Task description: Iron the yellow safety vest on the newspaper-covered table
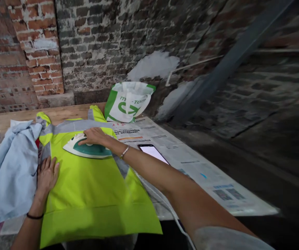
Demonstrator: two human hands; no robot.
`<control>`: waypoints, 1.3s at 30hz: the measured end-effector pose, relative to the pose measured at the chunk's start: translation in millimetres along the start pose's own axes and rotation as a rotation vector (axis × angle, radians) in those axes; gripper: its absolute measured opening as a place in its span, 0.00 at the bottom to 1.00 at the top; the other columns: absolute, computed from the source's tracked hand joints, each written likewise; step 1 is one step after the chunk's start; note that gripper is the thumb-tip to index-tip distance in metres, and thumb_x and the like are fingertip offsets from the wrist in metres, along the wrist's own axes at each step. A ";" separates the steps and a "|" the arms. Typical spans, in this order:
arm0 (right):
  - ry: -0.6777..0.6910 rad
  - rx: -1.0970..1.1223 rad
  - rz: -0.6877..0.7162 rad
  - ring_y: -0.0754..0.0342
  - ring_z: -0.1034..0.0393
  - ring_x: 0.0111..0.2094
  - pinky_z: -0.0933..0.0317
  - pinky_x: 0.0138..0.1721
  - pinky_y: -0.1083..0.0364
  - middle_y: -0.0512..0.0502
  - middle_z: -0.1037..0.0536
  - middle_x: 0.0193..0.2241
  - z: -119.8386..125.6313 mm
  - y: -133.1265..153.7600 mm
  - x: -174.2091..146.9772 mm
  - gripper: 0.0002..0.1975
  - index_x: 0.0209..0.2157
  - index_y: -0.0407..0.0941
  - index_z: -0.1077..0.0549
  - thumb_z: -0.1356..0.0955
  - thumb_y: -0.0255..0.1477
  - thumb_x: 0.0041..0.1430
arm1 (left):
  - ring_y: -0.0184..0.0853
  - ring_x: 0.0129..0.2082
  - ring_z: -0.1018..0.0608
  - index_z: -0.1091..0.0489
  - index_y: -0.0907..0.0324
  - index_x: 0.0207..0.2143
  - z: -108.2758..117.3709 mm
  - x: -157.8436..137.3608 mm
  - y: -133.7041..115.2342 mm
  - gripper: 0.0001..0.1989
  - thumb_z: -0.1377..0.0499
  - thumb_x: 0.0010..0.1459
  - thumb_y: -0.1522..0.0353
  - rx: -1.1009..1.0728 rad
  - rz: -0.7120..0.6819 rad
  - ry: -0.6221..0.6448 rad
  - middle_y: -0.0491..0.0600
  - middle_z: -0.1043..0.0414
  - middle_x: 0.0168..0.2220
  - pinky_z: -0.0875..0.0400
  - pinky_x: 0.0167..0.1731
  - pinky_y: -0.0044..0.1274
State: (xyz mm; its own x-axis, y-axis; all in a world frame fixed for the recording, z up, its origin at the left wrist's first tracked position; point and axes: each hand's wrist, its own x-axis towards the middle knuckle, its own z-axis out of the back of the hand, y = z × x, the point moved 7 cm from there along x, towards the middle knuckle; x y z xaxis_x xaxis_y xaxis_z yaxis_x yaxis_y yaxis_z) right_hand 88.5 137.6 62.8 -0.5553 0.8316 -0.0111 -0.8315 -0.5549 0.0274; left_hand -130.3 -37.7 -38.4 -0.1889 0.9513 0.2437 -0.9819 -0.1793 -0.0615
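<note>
Here's the right hand, fingers curled around the handle of the iron, with the soleplate down on the bright yellow shirt and the nose pointing left. It's on the upper part of the shirt, close to the grey band that runs across. And over on the left edge, the left hand lies open and flat, fingers slightly apart, gripping nothing, just beside a crumpled light-blue cloth. The shirt is spread over the worktop, its near end reaching past the edge. A white cord trails below the right forearm. To the right, a phone lies with its screen lit on printed paper, partly behind that arm. At the back, a green-and-white bag stands before the brick wall.
</note>
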 end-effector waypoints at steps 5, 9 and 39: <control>-0.015 0.031 -0.097 0.36 0.24 0.56 0.33 0.52 0.49 0.29 0.18 0.53 -2.5 -24.3 50.5 0.37 0.52 0.41 0.18 0.31 0.60 0.61 | 0.51 0.71 0.35 0.33 0.56 0.68 -1.5 -0.7 -0.7 0.26 0.54 0.75 0.60 0.001 0.000 -0.007 0.57 0.36 0.71 0.36 0.67 0.46; -0.055 0.059 -0.162 0.35 0.25 0.58 0.33 0.54 0.48 0.26 0.20 0.55 -1.1 -36.9 75.8 0.37 0.54 0.39 0.19 0.31 0.58 0.63 | 0.51 0.70 0.33 0.31 0.56 0.67 0.2 -0.8 -1.9 0.26 0.54 0.74 0.60 0.007 -0.028 -0.030 0.56 0.34 0.70 0.35 0.66 0.45; 0.152 0.024 0.274 0.41 0.18 0.45 0.36 0.38 0.55 0.41 0.13 0.38 -0.8 42.7 -103.2 0.27 0.43 0.51 0.17 0.27 0.59 0.57 | 0.50 0.71 0.34 0.32 0.57 0.68 4.5 2.3 2.6 0.26 0.55 0.74 0.62 -0.031 0.001 -0.041 0.57 0.34 0.70 0.37 0.67 0.47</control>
State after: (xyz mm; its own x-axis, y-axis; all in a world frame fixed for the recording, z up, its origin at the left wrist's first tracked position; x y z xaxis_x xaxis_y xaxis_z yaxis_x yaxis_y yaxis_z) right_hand 110.3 28.0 64.3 -0.7563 0.6371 -0.1491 -0.6510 -0.7555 0.0737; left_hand -133.4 -37.1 -33.7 -0.1909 0.9401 0.2826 -0.9809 -0.1717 -0.0912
